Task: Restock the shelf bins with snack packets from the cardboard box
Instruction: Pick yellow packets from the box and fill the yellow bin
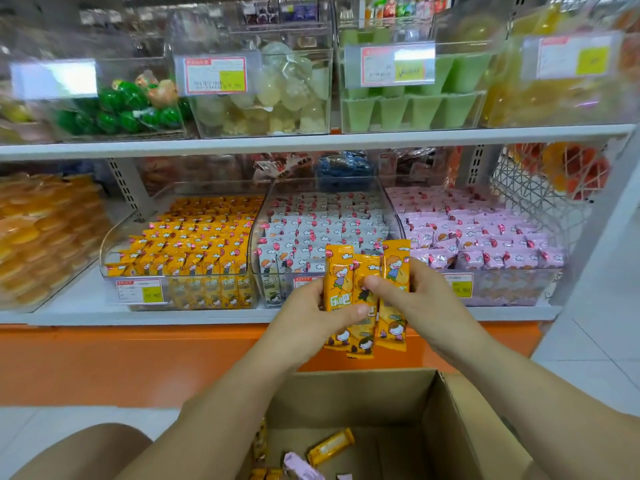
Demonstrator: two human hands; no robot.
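So, your lower shelf has three clear bins side by side: the orange bin (107,244) centre-left, the white bin (264,216) in the middle, the pink bin (502,289) centre-right, plus a wire basket (526,188) further right. Your hands sit in front of the white bin, covering part of its front. Your left hand (311,317) and right hand (415,296) both grip a bunch of upright orange snack packets (341,275), thumbs across the front. The open cardboard box (450,427) is at the bottom of the frame, with loose packets (330,446) inside.
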